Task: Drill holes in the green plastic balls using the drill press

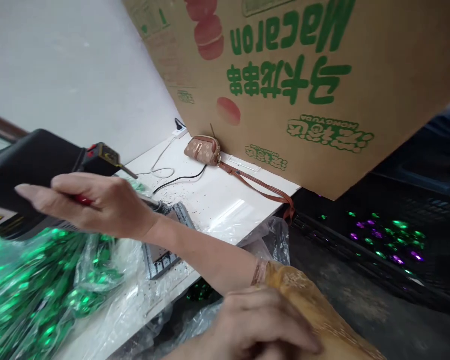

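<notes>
My right hand [97, 205] reaches left to a black machine [30, 160] with a yellow label. Its fingers are closed around something mostly hidden, of which a bit of red [83, 200] shows between thumb and forefinger. On the machine's corner sits a small black block [103, 157] with red parts and a thin rod. My left hand [262, 325] is at the bottom, slightly blurred, its fingers curled in front of my mustard-yellow right sleeve [303, 295]. Whatever those fingers hold is hidden. Beneath my right forearm lies a grey tray [152, 265] with dark specks, partly covered.
Shiny green tinsel-like strips [41, 295] in clear plastic fill the left of the white table [206, 200]. A brown pouch [202, 150] with a strap, cables and a power strip [180, 131] lie behind. A large cardboard box [270, 115] stands against the table, beside a dark crate [382, 200] of green and purple pieces.
</notes>
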### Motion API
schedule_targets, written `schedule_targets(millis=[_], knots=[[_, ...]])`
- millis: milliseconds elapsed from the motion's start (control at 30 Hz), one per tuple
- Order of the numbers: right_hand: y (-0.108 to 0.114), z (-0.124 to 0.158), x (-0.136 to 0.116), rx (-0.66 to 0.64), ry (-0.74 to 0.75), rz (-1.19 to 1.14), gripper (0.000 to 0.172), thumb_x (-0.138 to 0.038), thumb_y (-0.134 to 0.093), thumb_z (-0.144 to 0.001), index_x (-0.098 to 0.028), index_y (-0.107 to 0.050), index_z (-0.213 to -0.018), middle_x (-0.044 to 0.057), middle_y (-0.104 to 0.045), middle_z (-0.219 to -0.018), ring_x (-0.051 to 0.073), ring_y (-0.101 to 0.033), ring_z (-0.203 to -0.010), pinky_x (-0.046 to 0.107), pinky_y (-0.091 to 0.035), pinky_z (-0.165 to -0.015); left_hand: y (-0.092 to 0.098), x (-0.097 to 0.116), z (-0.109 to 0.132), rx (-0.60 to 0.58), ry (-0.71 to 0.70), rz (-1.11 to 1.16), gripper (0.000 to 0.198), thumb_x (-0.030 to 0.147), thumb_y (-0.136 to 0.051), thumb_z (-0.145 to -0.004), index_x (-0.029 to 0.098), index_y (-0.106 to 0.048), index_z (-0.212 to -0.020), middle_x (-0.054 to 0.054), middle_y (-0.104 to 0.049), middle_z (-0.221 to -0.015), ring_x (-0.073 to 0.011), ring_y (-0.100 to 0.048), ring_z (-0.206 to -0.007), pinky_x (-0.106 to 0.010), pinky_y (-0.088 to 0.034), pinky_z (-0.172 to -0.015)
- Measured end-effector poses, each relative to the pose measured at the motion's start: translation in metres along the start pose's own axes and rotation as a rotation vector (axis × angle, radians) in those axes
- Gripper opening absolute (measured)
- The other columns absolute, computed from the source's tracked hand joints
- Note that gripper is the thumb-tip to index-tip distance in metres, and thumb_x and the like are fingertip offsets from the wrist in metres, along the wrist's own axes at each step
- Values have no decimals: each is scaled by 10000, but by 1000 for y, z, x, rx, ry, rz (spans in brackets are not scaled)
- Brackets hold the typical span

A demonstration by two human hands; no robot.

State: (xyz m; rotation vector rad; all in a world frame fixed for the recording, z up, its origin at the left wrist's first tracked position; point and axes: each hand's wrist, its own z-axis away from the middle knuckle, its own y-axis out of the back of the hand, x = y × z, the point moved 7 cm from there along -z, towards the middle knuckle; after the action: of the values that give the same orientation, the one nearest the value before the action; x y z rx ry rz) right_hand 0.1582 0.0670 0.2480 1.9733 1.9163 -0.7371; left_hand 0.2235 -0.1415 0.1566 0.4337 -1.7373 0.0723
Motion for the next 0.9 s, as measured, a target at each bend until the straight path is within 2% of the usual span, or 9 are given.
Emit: schedule_targets(millis=[100,167,267,367,467,600,733,833,900], knots=[[18,4,-7,226,8,-202,451,-547,-546,-978,-192,-523,-700,-76,-276,-712,22,-302,-653,186,-319,-613,62,0,55,329,72,-254,308,19,-541,-917,211,-782,-937,-79,-833,-935,-185,-802,-863,-249,-625,-787],[19,6,-14,157,-30,-265,498,-470,-589,-978,-212,-354,-622,-75,-284,-675,35,-323,-640,213,-368,-645,111,-5,103,655,183,-421,275,35,-559,-897,215,-754,-827,-53,-833,-904,-176,-797,-831,-241,-607,-753],[29,11,-20,175,-66,-255,461,-342,-595,-980,-223,-335,-618,-69,-281,-648,59,-304,-620,257,-343,-612,173,-15,180,1002,268,-583,183,134,-598,-853,207,-701,-719,-53,-823,-862,-201,-788,-832,-280,-588,-766],[36,15,-18,237,-85,-175,501,-421,-627,-971,-215,-360,-601,-69,-293,-606,63,-289,-589,262,-303,-568,225,-33,243,1146,340,-634,135,216,-570,-803,200,-671,-715,-76,-811,-879,-241,-778,-900,-344,-584,-833],[39,18,-14,279,-84,-66,546,-533,-641,-951,-210,-419,-572,-62,-369,-560,69,-380,-562,273,-336,-566,264,-51,277,1214,439,-712,153,206,-516,-781,194,-669,-779,-79,-786,-891,-246,-756,-920,-379,-583,-878],[44,22,-13,340,-45,-22,516,-518,-675,-926,-213,-466,-567,-60,-462,-531,81,-444,-507,293,-376,-544,289,-43,280,1227,416,-1025,295,145,-506,-823,191,-707,-1033,-101,-756,-1117,-247,-709,-1114,-412,-550,-1046],[48,24,-12,346,-29,-19,490,-434,-700,-904,-218,-445,-545,-63,-437,-512,98,-466,-497,313,-394,-541,285,-4,326,1664,397,-1390,362,213,-493,-967,184,-666,-1284,-173,-657,-1370,-308,-554,-1402,-522,-392,-1245],[49,24,-13,339,-22,-25,469,-385,-711,-887,-219,-445,-538,-55,-462,-518,115,-499,-508,337,-422,-563,269,4,391,2020,573,-1465,549,387,-542,-1006,153,-539,-1503,-239,-454,-1606,-404,-300,-1599,-637,-268,-1291],[49,23,-15,334,-14,-36,478,-381,-723,-870,-220,-435,-523,-47,-466,-514,122,-491,-498,351,-422,-548,264,-2,424,2097,712,-1442,712,472,-549,-1010,136,-405,-1621,-262,-266,-1718,-451,-140,-1649,-687,-220,-1290]])
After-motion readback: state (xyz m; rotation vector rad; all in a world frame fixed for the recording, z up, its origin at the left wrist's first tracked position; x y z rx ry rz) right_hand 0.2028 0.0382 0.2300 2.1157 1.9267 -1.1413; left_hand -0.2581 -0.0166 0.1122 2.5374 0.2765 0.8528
